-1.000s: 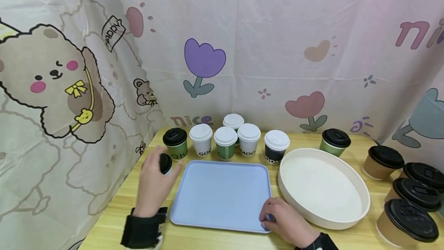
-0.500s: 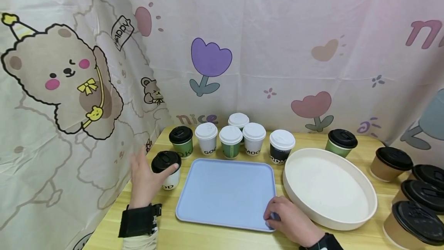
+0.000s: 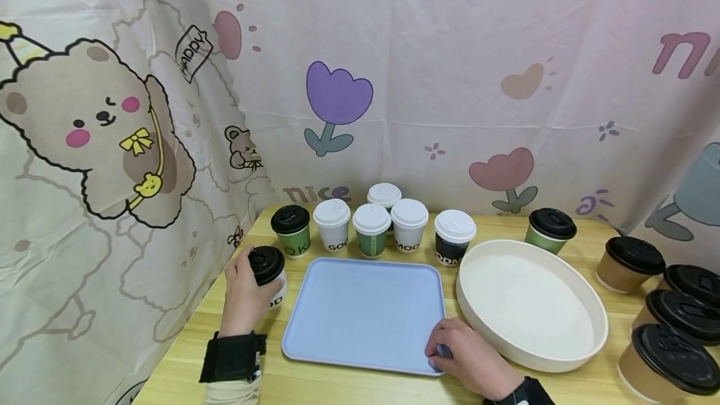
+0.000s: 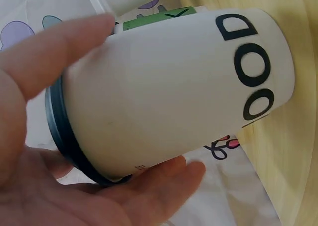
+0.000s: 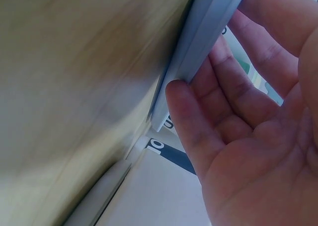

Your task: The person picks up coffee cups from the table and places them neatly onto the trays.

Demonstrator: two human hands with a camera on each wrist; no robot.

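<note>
In the head view, my left hand is around a white paper coffee cup with a black lid, standing on the table left of the tray. The left wrist view shows the thumb along one side of the cup and the fingers along the other, near the lid. Dark letters "OOD" are printed by its base. My right hand holds the near right corner of a light blue tray. In the right wrist view, its thumb touches the tray's rim and the other fingers bend over from the far side.
Behind the tray stands a row of lidded cups, among them a green one and a black one. A round cream tray sits to the right. Several brown cups and a green cup stand beyond it. Printed cloth hangs behind.
My left hand, spread beside the white cup half a second ago, has come in around it with fingers drawn closer. The right hand stays at the tray's corner.
</note>
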